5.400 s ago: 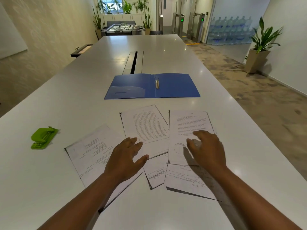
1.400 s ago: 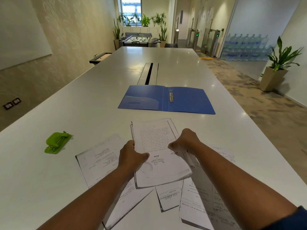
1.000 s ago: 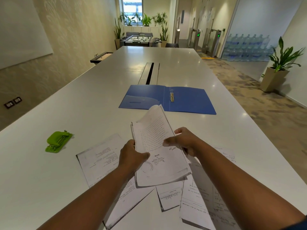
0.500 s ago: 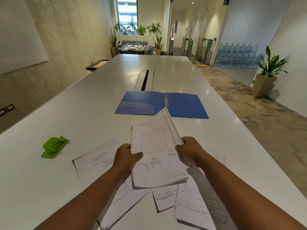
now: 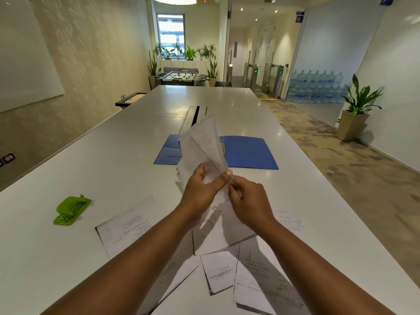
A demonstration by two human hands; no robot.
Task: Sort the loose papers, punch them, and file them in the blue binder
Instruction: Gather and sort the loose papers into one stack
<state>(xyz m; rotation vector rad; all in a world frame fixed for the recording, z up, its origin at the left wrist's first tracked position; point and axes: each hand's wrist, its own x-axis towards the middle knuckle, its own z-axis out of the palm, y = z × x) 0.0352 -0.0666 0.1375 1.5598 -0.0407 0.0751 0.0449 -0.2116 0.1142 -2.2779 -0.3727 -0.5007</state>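
Right, long white table [image 5: 113, 155] fills the view, everything sits on it. Blue binder [image 5: 247, 153] is the landmark: lies open flat mid-table, metal rings [image 5: 223, 148] on its spine showing, left flap partly hidden behind raised sheets. Loose papers [image 5: 127, 226] spread on the table nearer the person than the binder, several overlapping sheets, one printed page [image 5: 219, 273] small and skewed between two bigger ones. Held stack of pages [image 5: 202, 146] rises in front of the binder, top sheets curled up and fanned apart, lower part drooping toward the loose sheets. Left hand [image 5: 200, 192] grips the stack from the left, thumb across the front, fingers curled behind it. Right hand [image 5: 250, 201] just beside the left, touching it, fingertips pinching the stack's right edge; fingers bent. Green hole punch [image 5: 71, 210] well left of the binder and nearer the person, apart from the papers, untouched.
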